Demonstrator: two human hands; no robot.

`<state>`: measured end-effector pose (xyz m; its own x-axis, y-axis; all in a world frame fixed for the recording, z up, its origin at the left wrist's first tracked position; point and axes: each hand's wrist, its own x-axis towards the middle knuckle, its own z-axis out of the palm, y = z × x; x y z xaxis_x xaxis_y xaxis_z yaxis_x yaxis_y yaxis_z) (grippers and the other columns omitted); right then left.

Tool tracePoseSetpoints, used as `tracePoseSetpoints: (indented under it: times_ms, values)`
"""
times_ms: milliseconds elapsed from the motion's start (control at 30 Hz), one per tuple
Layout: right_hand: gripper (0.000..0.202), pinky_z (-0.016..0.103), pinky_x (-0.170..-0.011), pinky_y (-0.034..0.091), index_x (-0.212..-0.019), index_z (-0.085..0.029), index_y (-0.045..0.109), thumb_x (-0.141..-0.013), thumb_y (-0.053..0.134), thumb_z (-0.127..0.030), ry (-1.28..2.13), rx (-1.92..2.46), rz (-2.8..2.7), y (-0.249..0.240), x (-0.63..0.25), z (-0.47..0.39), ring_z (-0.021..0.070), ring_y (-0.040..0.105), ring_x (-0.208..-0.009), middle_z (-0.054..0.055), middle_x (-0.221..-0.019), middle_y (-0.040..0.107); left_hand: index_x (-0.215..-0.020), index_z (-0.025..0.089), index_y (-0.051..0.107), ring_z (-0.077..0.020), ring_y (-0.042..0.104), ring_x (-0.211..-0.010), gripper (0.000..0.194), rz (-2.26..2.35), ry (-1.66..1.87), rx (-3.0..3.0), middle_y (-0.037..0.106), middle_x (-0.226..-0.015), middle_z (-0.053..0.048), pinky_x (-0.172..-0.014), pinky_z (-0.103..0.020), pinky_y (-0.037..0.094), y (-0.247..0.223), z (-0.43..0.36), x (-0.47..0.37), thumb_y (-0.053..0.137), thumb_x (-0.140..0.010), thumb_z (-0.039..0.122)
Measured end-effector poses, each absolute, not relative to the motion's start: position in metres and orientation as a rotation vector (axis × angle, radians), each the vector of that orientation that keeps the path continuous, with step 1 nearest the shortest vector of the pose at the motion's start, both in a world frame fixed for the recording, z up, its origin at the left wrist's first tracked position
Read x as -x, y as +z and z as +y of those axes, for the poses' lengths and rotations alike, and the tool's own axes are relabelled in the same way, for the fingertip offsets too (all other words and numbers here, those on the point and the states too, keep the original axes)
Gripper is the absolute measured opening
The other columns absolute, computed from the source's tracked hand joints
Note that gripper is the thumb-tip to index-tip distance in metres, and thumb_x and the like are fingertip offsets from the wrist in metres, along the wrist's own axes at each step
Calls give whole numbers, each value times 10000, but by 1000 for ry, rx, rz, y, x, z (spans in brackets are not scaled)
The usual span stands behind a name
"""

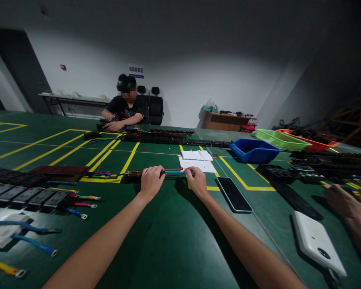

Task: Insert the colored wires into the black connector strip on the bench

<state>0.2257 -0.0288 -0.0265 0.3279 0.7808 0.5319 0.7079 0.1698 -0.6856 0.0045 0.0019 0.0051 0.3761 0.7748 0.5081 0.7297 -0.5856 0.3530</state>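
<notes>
In front of me, my left hand (151, 181) is closed over a narrow dark strip (133, 174) with brownish bands, whose left end sticks out past the fingers. Red, blue and other coloured wires (173, 171) run rightward from it. My right hand (197, 180) pinches the far ends of these wires between thumb and fingertips. The exact wire tips are hidden by the fingers. White sheets of paper (197, 165) lie just behind my right hand. A phone with a dark screen (234, 194) rests to its right.
Socket strips (27, 196) with lugged wires line the left. A blue bin (254, 150), green basket (281, 139) and orange tray (325, 143) stand back right. A white device (317, 242) lies near right, beside another person's hand (345, 200). A person (124, 106) works across the table.
</notes>
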Motion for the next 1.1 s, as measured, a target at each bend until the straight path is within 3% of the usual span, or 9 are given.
tracePoseSetpoints:
  times_ms: [267,467,633,900,1100]
  values:
    - [425,269,-686,375,-891,-189,767,-947,445,-461,253,1697,-1482,-22,-226,-31,201,624,-803,59,-883,740,-1025,228,643,-230,670,-1009,111,1388,1008,-2567,731,-1051,-50,-969,-441,486,3,4,-4,601,-922,237]
    - [426,272,-711,397,-869,-181,748,-939,454,-481,242,1627,-1375,-20,-225,-32,196,610,-789,58,-866,727,-1023,237,641,-239,669,-1014,114,1383,1001,-2561,731,-1062,-53,-972,-447,480,2,4,-3,582,-926,244]
    - [372,284,-763,440,-903,-175,739,-947,465,-423,121,1539,-1399,-20,-222,-35,197,632,-818,79,-918,723,-998,234,640,-243,663,-992,88,1405,1019,-2594,729,-1033,-49,-953,-443,476,2,5,-3,596,-928,265]
    - [289,266,-735,447,-1114,-207,707,-960,488,-316,-61,1728,-1523,-17,-210,-42,174,659,-866,75,-1103,691,-999,234,633,-241,663,-1006,81,1399,1013,-2594,729,-1048,-45,-957,-436,474,3,4,-3,604,-923,237]
    - [295,272,-729,438,-1173,-231,680,-952,490,-275,-155,1786,-1602,-15,-206,-45,199,653,-946,67,-1089,709,-1002,238,631,-242,663,-1015,85,1379,1029,-2582,728,-1052,-45,-967,-447,471,0,5,-3,592,-928,250]
